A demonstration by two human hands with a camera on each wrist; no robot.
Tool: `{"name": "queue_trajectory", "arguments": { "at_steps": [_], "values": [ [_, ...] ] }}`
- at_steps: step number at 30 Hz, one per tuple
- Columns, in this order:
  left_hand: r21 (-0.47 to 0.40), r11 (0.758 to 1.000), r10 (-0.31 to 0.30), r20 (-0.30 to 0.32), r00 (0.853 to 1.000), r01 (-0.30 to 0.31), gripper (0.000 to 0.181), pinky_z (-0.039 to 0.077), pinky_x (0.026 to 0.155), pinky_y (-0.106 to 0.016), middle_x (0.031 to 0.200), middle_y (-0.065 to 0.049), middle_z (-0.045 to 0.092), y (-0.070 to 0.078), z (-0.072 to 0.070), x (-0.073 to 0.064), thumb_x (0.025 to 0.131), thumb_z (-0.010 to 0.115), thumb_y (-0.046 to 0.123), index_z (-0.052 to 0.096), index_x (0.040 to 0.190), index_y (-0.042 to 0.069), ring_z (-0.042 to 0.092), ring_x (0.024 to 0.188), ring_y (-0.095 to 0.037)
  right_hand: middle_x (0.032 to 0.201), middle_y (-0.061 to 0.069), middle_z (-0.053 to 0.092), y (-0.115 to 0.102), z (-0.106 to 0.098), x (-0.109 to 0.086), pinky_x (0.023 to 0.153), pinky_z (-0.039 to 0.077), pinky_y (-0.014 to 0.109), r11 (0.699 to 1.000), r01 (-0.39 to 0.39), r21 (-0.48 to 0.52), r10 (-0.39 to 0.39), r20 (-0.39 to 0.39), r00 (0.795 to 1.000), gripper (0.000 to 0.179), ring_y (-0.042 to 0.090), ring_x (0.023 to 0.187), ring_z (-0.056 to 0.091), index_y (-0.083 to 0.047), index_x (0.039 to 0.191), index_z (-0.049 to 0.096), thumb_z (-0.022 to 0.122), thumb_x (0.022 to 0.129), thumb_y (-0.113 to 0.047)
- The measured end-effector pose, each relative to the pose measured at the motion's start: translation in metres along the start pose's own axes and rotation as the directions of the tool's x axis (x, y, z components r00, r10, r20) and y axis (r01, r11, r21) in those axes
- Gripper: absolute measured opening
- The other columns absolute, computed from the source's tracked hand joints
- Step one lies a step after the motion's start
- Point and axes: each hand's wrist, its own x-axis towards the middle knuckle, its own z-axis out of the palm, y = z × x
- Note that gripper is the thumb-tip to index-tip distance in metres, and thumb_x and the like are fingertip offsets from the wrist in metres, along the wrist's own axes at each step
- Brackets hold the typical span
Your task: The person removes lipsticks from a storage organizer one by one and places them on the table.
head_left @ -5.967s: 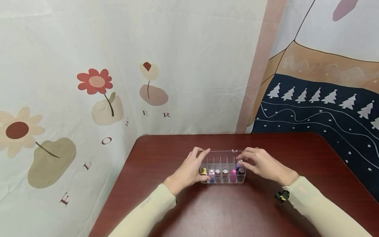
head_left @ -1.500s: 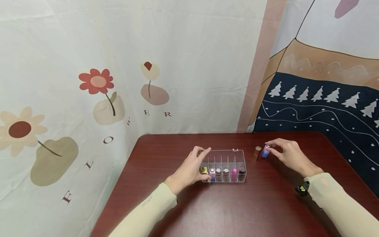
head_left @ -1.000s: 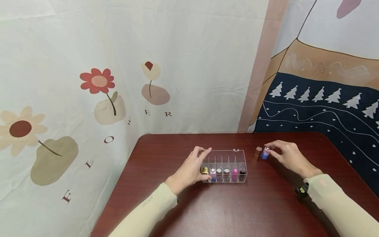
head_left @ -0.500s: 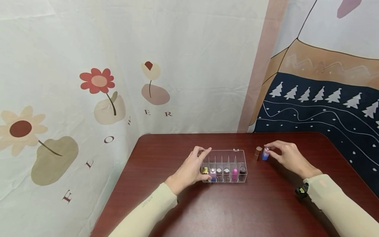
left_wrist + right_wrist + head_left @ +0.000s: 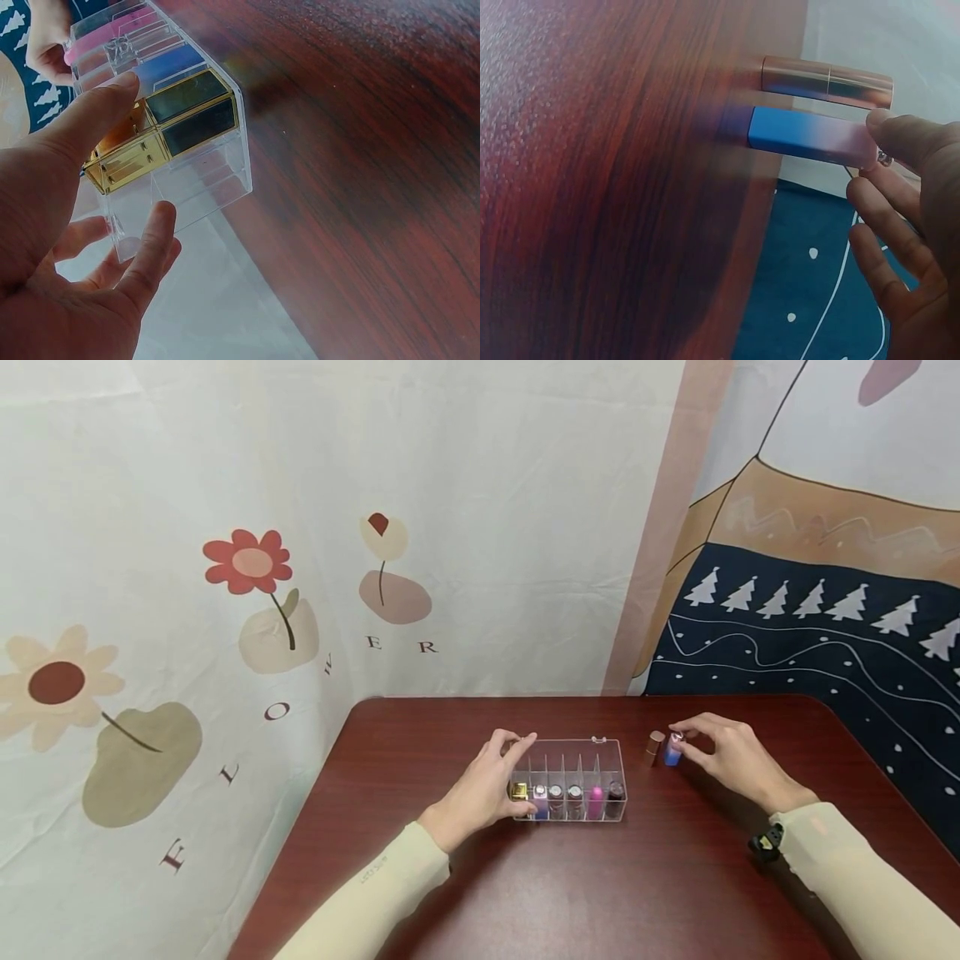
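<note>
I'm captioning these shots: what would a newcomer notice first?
Probably the red flower on the pale backdrop, left of centre in the head view. Then the clear divided case on the reddish table, gripped by the left hand. Right of it, the right hand pinches a blue-pink tube beside a copper tube.

Wall cloth reads "FLOWER", L sleeve txt illeg.

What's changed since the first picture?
The right hand has carried the blue tube from the right end of the box out rightward, beside the copper tube, and still pinches it. The left hand still grips the box's left end.
</note>
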Motion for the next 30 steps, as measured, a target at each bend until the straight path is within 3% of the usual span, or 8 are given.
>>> {"name": "queue_trajectory", "arguments": {
  "at_steps": [6, 8, 11, 14, 15, 18, 24, 30],
  "values": [
    [0.001, 1.0, -0.002, 0.005, 1.0, 0.002, 0.117, 0.065, 0.117, -0.048, 0.159, -0.021, 0.053, 0.0, 0.0, 0.001, 0.084, 0.109, 0.037, 0.046, 0.179, 0.012, 0.067, 0.136, -0.04, 0.12, 0.008, 0.085, -0.002, -0.003, 0.0, 0.101, 0.04, -0.004, 1.0, 0.009, -0.01, -0.01, -0.015, 1.0, 0.039, 0.028, 0.104, 0.082, -0.013, 0.129, 0.086, 0.099, 0.092, -0.01],
    [-0.001, 1.0, 0.0, 0.003, 1.0, 0.0, 0.116, 0.065, 0.116, -0.048, 0.159, -0.021, 0.053, 0.0, 0.0, 0.001, 0.084, 0.109, 0.037, 0.046, 0.179, 0.012, 0.067, 0.135, -0.04, 0.123, 0.01, 0.084, -0.004, -0.004, 0.001, 0.105, 0.047, 0.001, 1.0, 0.015, -0.011, -0.015, -0.024, 1.0, 0.04, 0.03, 0.108, 0.082, -0.013, 0.13, 0.086, 0.099, 0.092, -0.01],
    [-0.003, 1.0, 0.003, 0.003, 1.0, -0.003, 0.116, 0.064, 0.117, -0.048, 0.159, -0.02, 0.053, -0.001, -0.001, 0.002, 0.084, 0.109, 0.037, 0.046, 0.179, 0.012, 0.067, 0.135, -0.04, 0.127, 0.01, 0.084, -0.008, -0.006, 0.002, 0.11, 0.045, 0.002, 1.0, 0.021, -0.015, -0.022, -0.038, 0.999, 0.042, 0.033, 0.114, 0.081, -0.015, 0.131, 0.086, 0.1, 0.091, -0.01],
    [-0.002, 1.0, 0.006, 0.003, 1.0, -0.006, 0.116, 0.064, 0.118, -0.048, 0.159, -0.02, 0.053, -0.002, -0.001, 0.002, 0.084, 0.108, 0.037, 0.046, 0.179, 0.012, 0.067, 0.136, -0.04, 0.129, 0.011, 0.083, -0.013, -0.007, 0.004, 0.114, 0.035, -0.003, 0.999, 0.039, -0.003, -0.039, -0.059, 0.997, 0.045, 0.035, 0.118, 0.079, -0.015, 0.131, 0.086, 0.101, 0.089, -0.008],
    [-0.001, 1.0, 0.007, 0.003, 1.0, -0.007, 0.116, 0.063, 0.119, -0.048, 0.159, -0.02, 0.053, -0.002, -0.001, 0.003, 0.084, 0.108, 0.038, 0.046, 0.179, 0.012, 0.066, 0.137, -0.04, 0.129, 0.01, 0.083, -0.015, -0.007, 0.005, 0.113, 0.025, -0.006, 0.999, 0.046, -0.003, -0.046, -0.065, 0.997, 0.047, 0.034, 0.119, 0.078, -0.016, 0.131, 0.085, 0.101, 0.088, -0.008],
    [-0.001, 1.0, 0.009, -0.001, 1.0, -0.009, 0.116, 0.063, 0.119, -0.048, 0.159, -0.02, 0.053, -0.003, -0.001, 0.003, 0.084, 0.108, 0.038, 0.046, 0.179, 0.012, 0.066, 0.137, -0.04, 0.129, 0.01, 0.082, -0.021, -0.008, 0.007, 0.114, 0.022, -0.007, 0.997, 0.071, -0.004, -0.071, -0.081, 0.994, 0.051, 0.033, 0.118, 0.076, -0.015, 0.132, 0.085, 0.102, 0.085, -0.006],
    [0.0, 1.0, 0.011, -0.002, 1.0, -0.011, 0.116, 0.064, 0.118, -0.047, 0.159, -0.019, 0.053, -0.003, 0.0, 0.002, 0.084, 0.108, 0.038, 0.046, 0.179, 0.012, 0.066, 0.136, -0.038, 0.13, 0.009, 0.081, -0.034, -0.009, 0.008, 0.117, 0.02, -0.005, 0.993, 0.114, -0.011, -0.114, -0.077, 0.99, 0.055, 0.031, 0.119, 0.074, -0.015, 0.133, 0.084, 0.105, 0.082, -0.008],
    [-0.01, 1.0, 0.01, -0.002, 1.0, -0.01, 0.116, 0.063, 0.119, -0.047, 0.158, -0.019, 0.053, -0.003, 0.0, 0.001, 0.085, 0.108, 0.037, 0.046, 0.179, 0.011, 0.066, 0.137, -0.038, 0.128, 0.001, 0.082, -0.046, -0.009, 0.01, 0.119, 0.027, -0.002, 0.987, 0.164, -0.005, -0.164, -0.058, 0.985, 0.053, 0.024, 0.119, 0.072, -0.018, 0.13, 0.086, 0.107, 0.081, -0.013]
  ]
}}
